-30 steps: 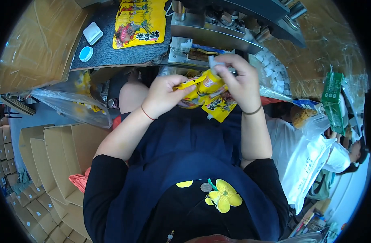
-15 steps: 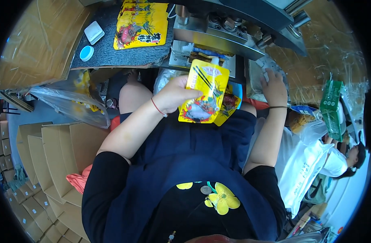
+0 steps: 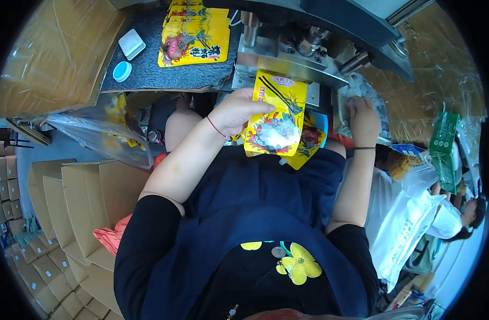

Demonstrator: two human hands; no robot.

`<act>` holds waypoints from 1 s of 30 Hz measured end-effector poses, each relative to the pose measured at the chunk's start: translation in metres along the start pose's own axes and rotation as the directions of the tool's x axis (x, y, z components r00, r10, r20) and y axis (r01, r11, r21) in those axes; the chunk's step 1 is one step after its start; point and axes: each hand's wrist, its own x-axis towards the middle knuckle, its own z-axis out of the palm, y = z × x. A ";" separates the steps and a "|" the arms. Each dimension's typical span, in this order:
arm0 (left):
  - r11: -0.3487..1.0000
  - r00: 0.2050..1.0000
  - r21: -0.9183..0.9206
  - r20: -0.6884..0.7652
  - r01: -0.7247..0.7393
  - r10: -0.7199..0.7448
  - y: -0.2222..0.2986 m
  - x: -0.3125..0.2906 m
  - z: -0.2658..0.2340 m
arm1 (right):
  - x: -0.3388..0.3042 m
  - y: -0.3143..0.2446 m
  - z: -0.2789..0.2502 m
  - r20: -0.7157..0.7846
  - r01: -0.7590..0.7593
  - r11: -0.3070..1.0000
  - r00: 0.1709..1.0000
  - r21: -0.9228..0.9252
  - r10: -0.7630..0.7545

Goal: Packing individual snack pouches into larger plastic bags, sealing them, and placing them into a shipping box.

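My left hand (image 3: 236,113) grips a yellow printed pouch (image 3: 283,101) by its left edge, thumb on the front face. The pouch stands upright above my lap, its top end at the metal jaw of a press (image 3: 292,63). Behind and below it, more yellow pouches (image 3: 312,140) sit in a light-blue container (image 3: 323,121). My right hand (image 3: 365,124) reaches into a clear plastic-lined tray of small white pieces (image 3: 371,88). Its fingers are curled together at the pieces, and whatever lies between the fingertips is hidden.
A fanned stack of yellow pouches (image 3: 196,40) lies on the dark padded table (image 3: 148,74), beside a white square dish (image 3: 131,44) and a blue-lidded round tub (image 3: 122,71). Open cardboard boxes (image 3: 84,186) stand left. A green box (image 3: 444,152) and another person (image 3: 447,218) are right.
The pouch in my left hand has risen a little toward the press. My right hand's fingers, more spread before, have drawn together in the tray. The whole view has shifted slightly.
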 end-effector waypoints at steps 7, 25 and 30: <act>-0.315 0.265 0.944 0.279 0.102 0.923 0.079 -0.011 -0.070 | -0.013 -0.003 0.002 -0.233 0.045 0.998 0.972 0.047 -0.033; 0.552 0.905 0.802 -0.035 -0.227 0.424 -0.009 -0.057 0.001 | -0.021 -0.117 -0.057 -0.044 0.160 0.424 0.961 0.891 -0.272; 0.879 0.984 0.455 -0.030 -0.141 0.173 -0.036 -0.050 0.020 | -0.010 -0.096 -0.059 -0.075 0.420 0.594 0.853 0.686 -0.517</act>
